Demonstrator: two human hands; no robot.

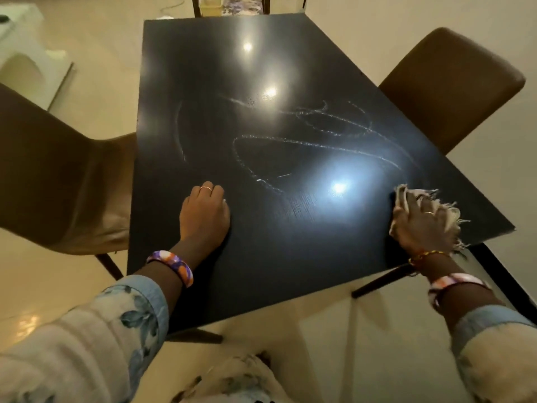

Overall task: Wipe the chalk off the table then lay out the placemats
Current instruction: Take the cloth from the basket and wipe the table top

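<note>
Your left hand (205, 212) rests on the dark table (203, 82); your right hand (421, 221) presses a frayed cloth (402, 196) near its edge, chalk scribbles (313, 138) beyond.

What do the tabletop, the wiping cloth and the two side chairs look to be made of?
Table: looks like dark wood or wood veneer; fine grain shows in the glare, semi-gloss since it mirrors the lamps.
Cloth under the right hand: pale woven fabric, with frayed fringe at the edges.
Left chair and right chair: brown, smooth upholstery with soft creases, probably leather or imitation; cannot tell which.
</note>
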